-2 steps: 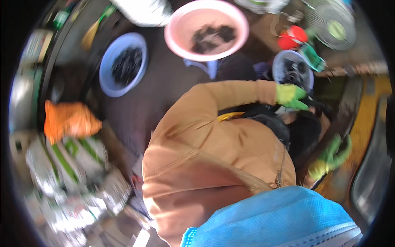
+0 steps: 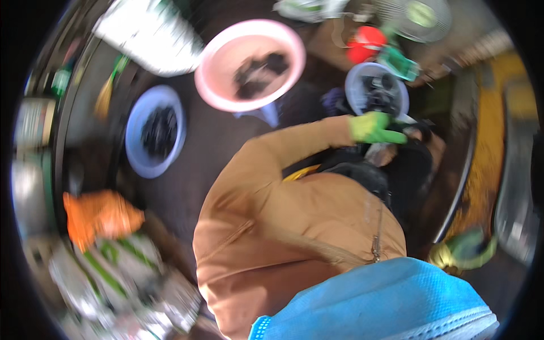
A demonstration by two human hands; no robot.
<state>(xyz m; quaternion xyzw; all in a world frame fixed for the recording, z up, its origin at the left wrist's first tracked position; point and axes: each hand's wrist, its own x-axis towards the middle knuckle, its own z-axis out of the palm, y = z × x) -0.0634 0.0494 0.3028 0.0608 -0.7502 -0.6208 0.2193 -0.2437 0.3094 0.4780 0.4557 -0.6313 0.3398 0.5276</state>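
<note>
My left hand (image 2: 378,128), in a green glove, is over my lap with its fingers stretched to the right and a gap between them. It is just below a small blue-white basin (image 2: 352,93) that holds dark, shiny pieces (image 2: 381,95). Nothing shows in its grasp. Low on the right, my right hand (image 2: 453,256) wears a yellow-green glove; thumb and fingers curve apart, blurred by motion. No held thing can be made out there. Pale and dark things (image 2: 381,154) lie under the left hand, too blurred to name.
A pink basin (image 2: 211,85) with dark pieces stands ahead, a blue basin (image 2: 132,141) with dark pieces to its left. Around them are a white sack (image 2: 148,37), an orange bag (image 2: 105,215), a red container (image 2: 365,44), a green basket (image 2: 399,63), a fan (image 2: 416,17) and a yellow metal edge (image 2: 488,147).
The view has turned, so the basins at the right and centre sit further left. My right hand shows lower in the picture. My left hand stays near the small basin, its fingers still stretched.
</note>
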